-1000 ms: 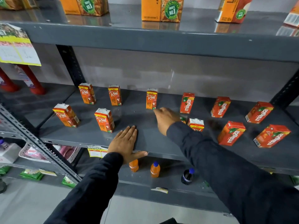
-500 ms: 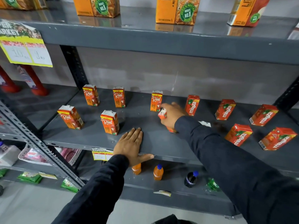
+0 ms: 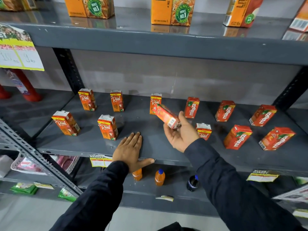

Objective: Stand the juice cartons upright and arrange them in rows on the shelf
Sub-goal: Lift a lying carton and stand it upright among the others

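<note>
Small orange-red juice cartons stand on the grey middle shelf (image 3: 150, 152). My right hand (image 3: 180, 135) is raised palm-up above the shelf and holds one red carton (image 3: 165, 115) tilted on its side. My left hand (image 3: 130, 150) lies flat on the shelf's front edge, fingers spread, holding nothing. Upright "Real" cartons stand at back left (image 3: 87, 99), (image 3: 117, 100), back middle (image 3: 155, 101), front left (image 3: 65, 123), (image 3: 108, 127), and one (image 3: 203, 131) behind my right wrist. Several upright "Maaza" cartons (image 3: 191, 107), (image 3: 237, 136) fill the right side.
Large orange juice cartons (image 3: 170, 10) stand on the shelf above. Small bottles (image 3: 159, 177) stand on the shelf below. A dark upright post (image 3: 69, 70) borders the left, another post (image 3: 290, 89) the right. A paper price sign (image 3: 18, 52) hangs upper left.
My right hand picked a red carton up off the shelf and lifted it, turning palm-up. The left hand stayed flat on the shelf edge. The camera moved closer.
</note>
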The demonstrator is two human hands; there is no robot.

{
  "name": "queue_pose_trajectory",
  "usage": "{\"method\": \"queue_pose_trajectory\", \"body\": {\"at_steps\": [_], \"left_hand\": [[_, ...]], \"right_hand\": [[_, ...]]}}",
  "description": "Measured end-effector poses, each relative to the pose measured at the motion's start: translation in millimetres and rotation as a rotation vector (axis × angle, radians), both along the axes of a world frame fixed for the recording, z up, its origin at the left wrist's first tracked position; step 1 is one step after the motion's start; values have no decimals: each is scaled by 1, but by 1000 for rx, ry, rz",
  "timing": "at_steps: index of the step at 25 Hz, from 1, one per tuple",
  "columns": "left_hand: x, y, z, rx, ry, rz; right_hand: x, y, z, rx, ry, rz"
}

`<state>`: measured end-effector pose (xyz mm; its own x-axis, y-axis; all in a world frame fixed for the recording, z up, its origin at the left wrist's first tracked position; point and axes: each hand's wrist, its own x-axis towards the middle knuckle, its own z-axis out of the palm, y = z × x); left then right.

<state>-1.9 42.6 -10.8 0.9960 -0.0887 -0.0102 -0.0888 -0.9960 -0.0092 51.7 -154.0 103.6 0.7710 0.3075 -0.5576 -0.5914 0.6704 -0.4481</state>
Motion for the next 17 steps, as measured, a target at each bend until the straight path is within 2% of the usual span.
{"method": "queue_pose_trajectory", "body": {"at_steps": [3, 7, 17], "left_hand": [[0, -1, 0, 3, 12, 9], [-1, -1, 1, 5, 20, 14], [-1, -1, 1, 17, 37, 17]], "right_hand": [[-13, 0, -15, -114, -58, 189], [-20, -1, -30, -278, -207, 227], [-33, -5, -42, -334, -290, 279]]}}
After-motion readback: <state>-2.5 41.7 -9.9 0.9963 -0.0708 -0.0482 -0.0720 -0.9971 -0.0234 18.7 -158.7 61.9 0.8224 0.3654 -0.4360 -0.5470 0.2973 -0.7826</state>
